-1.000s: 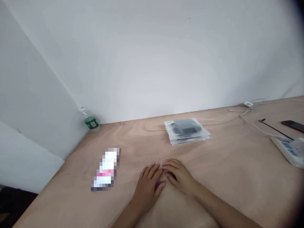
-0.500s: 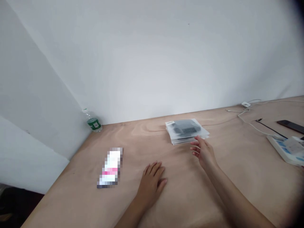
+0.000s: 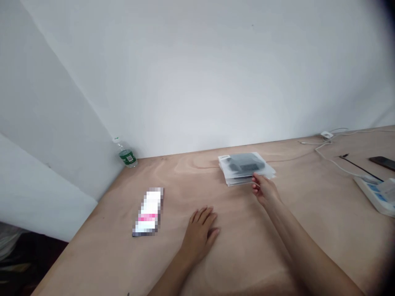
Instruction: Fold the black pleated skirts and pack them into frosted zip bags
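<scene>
A low stack of clear plastic packets (image 3: 245, 164) lies on the wooden table; a dark shape and a printed label show through the top one. At the stack's near right edge, my right hand (image 3: 264, 190) has its thumb and fingers closed together on the rim of a packet. Which layer it pinches is hard to make out. My left hand (image 3: 200, 230) rests palm down on the tabletop with fingers stretched out, holding nothing. To its left lies a phone (image 3: 149, 211) with a blurred, lit screen.
In the far left corner a water bottle (image 3: 126, 155) with a green label stands by the wall. On the right are a power strip (image 3: 375, 195), white cables (image 3: 327, 158), a small white plug (image 3: 326, 135) and a dark phone (image 3: 382, 162). The table (image 3: 101, 246) ends at the left.
My right hand has moved up to the stack's near edge, and its loose fingers have closed there. My left hand stays flat. The whole view has shifted slightly.
</scene>
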### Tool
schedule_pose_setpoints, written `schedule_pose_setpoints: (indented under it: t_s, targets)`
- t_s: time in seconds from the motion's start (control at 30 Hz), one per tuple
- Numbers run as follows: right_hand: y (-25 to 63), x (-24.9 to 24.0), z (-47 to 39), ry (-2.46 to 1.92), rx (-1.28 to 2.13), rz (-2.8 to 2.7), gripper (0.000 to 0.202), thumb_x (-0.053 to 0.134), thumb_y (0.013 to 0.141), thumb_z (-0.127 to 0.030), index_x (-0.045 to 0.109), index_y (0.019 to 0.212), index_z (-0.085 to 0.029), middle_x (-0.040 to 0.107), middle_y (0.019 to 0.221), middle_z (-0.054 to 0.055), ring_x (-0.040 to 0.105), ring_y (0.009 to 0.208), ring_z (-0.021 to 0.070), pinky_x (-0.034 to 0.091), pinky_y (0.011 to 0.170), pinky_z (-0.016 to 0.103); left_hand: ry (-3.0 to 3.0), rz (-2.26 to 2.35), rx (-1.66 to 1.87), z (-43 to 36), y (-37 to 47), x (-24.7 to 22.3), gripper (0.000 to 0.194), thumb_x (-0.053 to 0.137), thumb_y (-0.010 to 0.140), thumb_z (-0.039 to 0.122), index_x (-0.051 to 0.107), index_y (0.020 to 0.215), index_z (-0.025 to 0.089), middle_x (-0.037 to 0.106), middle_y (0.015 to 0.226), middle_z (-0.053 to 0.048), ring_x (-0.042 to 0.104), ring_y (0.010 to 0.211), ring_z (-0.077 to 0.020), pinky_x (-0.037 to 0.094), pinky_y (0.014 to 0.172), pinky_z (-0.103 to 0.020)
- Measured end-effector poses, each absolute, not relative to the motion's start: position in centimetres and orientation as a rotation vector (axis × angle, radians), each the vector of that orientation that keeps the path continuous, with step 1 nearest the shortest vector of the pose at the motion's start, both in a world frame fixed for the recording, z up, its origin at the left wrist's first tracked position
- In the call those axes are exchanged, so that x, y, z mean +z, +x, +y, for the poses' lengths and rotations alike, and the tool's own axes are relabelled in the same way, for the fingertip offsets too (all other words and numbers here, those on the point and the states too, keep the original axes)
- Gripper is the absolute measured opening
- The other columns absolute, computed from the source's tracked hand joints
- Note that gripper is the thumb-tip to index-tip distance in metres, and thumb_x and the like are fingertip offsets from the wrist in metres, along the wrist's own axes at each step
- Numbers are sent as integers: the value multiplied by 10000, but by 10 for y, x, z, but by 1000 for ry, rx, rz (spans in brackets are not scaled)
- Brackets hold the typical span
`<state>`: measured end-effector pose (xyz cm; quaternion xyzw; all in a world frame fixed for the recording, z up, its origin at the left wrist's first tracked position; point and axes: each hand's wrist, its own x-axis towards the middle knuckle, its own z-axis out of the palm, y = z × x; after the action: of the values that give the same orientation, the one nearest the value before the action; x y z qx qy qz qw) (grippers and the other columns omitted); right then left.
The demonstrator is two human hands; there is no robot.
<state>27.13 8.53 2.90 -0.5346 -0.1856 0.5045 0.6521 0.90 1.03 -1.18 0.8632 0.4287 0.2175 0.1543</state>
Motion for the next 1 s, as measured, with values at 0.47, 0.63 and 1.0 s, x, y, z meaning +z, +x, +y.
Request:
schedule_pose_setpoints:
  t_s: [0.47, 0.63, 1.0]
  targets:
    - [254, 34, 35, -1121, 1581, -1161, 98, 565, 633, -192, 530, 725, -193, 517, 593, -50, 456, 487, 94, 344, 438, 196, 1524, 1264, 984, 35, -13, 0, 479, 367, 867, 495, 601, 1088, 140, 662, 1053, -131, 644, 887, -225, 503, 754, -363]
    - [232, 20, 39, -1146, 1672, -1665, 130, 537, 614, -79, 537, 699, -179, 453, 540, -76, 399, 504, 86, 285, 466, 188, 1347, 1209, 903, 29, -4, 2, 425, 487, 807, 501, 647, 894, 117, 685, 783, -80, 614, 607, -134, 443, 542, -230]
    - [182, 26, 43, -1251, 1093, -2162, 120, 465, 788, -171, 584, 779, -179, 587, 725, 1, 503, 674, 146, 349, 636, 254, 1297, 1221, 778, 31, -3, -5, 326, 550, 736, 469, 499, 615, 171, 522, 445, 50, 471, 368, -83, 317, 382, -182]
